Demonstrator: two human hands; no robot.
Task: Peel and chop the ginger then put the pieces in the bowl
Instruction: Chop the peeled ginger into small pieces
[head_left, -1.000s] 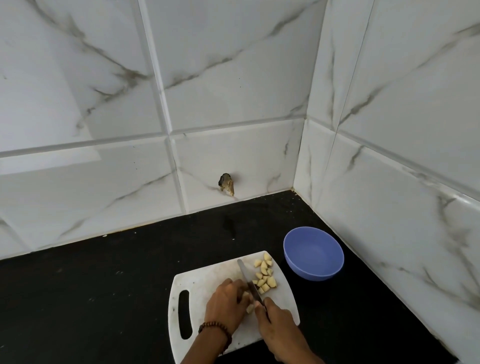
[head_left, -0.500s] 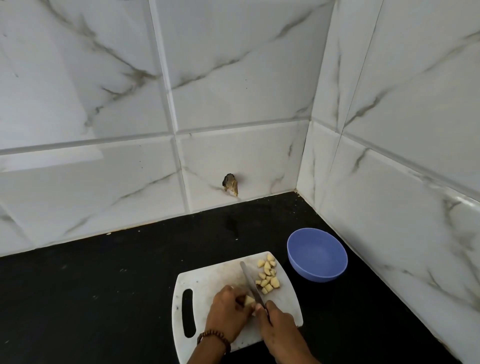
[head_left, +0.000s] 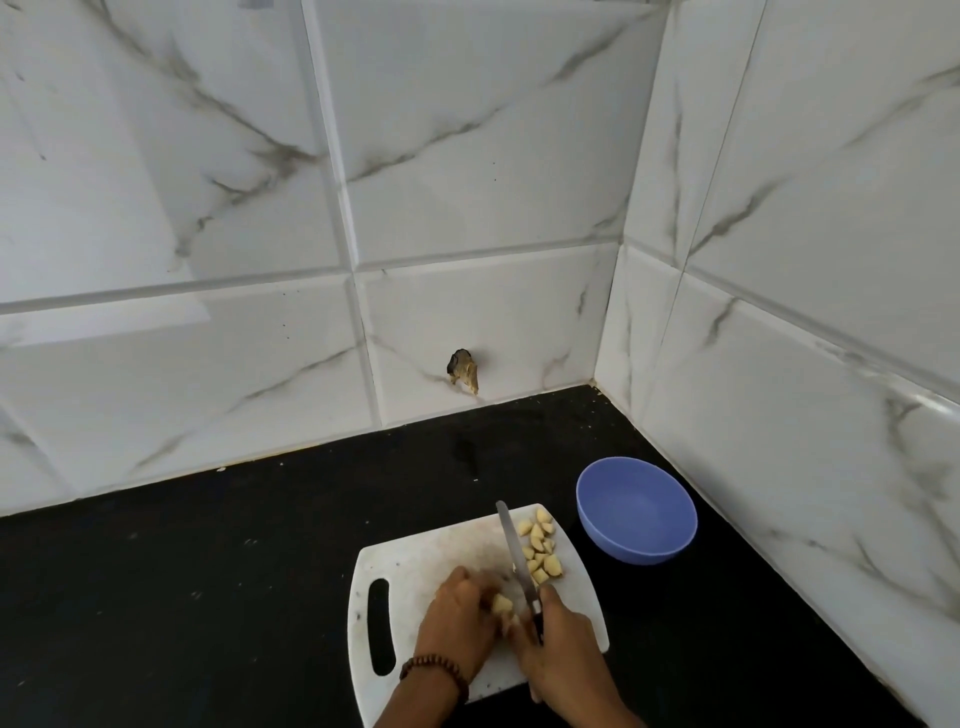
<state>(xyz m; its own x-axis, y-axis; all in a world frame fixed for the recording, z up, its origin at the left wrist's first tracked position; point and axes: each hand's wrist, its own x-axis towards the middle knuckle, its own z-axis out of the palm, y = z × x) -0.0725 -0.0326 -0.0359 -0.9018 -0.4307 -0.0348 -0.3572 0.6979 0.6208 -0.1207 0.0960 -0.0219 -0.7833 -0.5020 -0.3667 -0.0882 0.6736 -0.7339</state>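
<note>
A person works at a black desk (head_left: 208, 571) set in a corner of white, grey-veined wall tiles (head_left: 467, 156). Two hands are over one white cutting board (head_left: 410, 561), which has a slot handle on its left side.

The left hand (head_left: 460, 618), with a beaded bracelet (head_left: 434, 667) at the wrist, has its grip curled round one pale yellow lump of ginger (head_left: 502, 604) near the middle of the board. The fingers are slightly blurred.

The right hand (head_left: 563, 644) has its grip clenched on the dark handle of a single knife (head_left: 511, 545). The blade points away from the person and runs just right of the held lump.

To the right of the blade, a cluster of cut ginger pieces (head_left: 540, 545) lies on the board's far right part. There are about a dozen, packed too closely for an exact count.

One blue bowl (head_left: 636, 512) stands upright on the desk just beyond the board's far right corner, near the right-hand wall.

One small brown, ragged mark (head_left: 464, 370) shows low on the back wall. What it is cannot be told.
</note>
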